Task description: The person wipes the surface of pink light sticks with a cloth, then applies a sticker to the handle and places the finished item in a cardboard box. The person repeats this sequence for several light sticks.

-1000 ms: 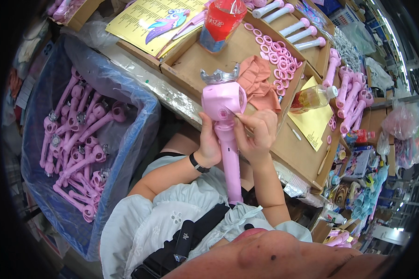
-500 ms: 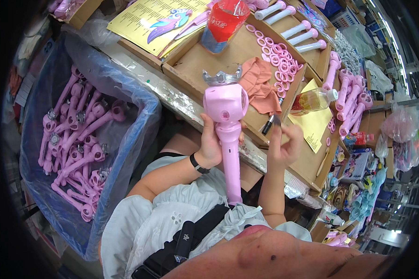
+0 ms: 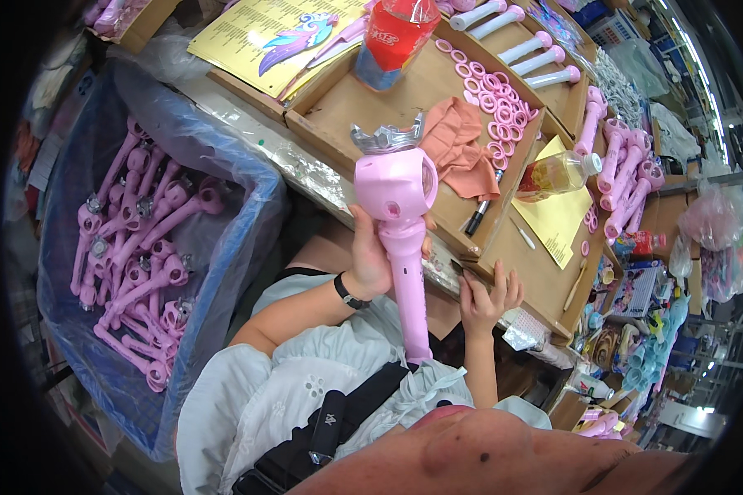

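Note:
A pink toy wand (image 3: pixel 406 272) with a round hollow head and a silver crown (image 3: pixel 388 136) stands upright before me, its lower end near my chest. My left hand (image 3: pixel 370 257) is wrapped round its neck, just below the head. To the right of the wand, by the table's front edge, my right hand (image 3: pixel 487 301) pinches a small dark flat piece (image 3: pixel 457 267) between thumb and forefinger. The other fingers are spread. What kind of piece it is I cannot make out. Behind the wand's head lies a crumpled orange cloth (image 3: pixel 461 153).
A blue-lined bin (image 3: pixel 256 177) at left holds several pink wands (image 3: pixel 132 280). On the table are cardboard trays (image 3: pixel 326 111), pink rings (image 3: pixel 504 115), a black marker (image 3: pixel 475 219), a white stick (image 3: pixel 522 238), a red-labelled bottle (image 3: pixel 392 41) and a lying drink bottle (image 3: pixel 553 175).
My right hand has moved down and toward me with the small dark piece, uncovering the white stick. The wand in my left hand has tilted and shifted slightly left.

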